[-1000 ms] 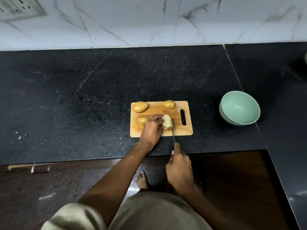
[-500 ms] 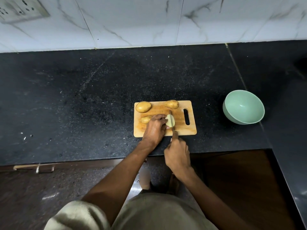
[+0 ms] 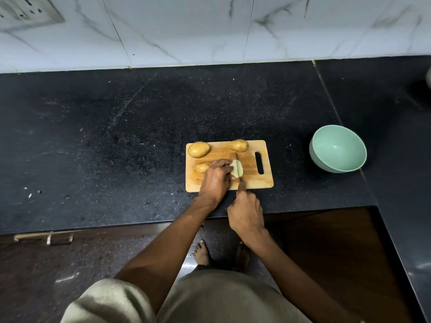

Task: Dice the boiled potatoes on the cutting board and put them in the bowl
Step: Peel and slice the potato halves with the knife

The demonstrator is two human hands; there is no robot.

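Observation:
A wooden cutting board [image 3: 251, 183] lies on the black counter. Two whole potatoes sit at its far edge, one at the left [image 3: 199, 149] and one further right [image 3: 238, 145]. A third brown piece [image 3: 202, 167] lies by my left hand. My left hand [image 3: 217, 177] holds a pale cut potato half [image 3: 238, 171] down with curled fingers. My right hand [image 3: 245, 209] grips a knife [image 3: 237, 167], index finger along its spine, the blade across the pale half. The mint-green bowl [image 3: 338, 148] stands to the right of the board with nothing visible inside.
The black stone counter [image 3: 116, 148] runs wide to the left and meets a white marbled tile wall [image 3: 210, 31] behind. A switch plate [image 3: 25, 12] is at the top left. The counter's front edge is just below the board; bare feet show on the floor.
My right hand has pushed the knife forward from the board's near edge, so the blade now lies across the pale potato half. The left hand has stayed on the potato.

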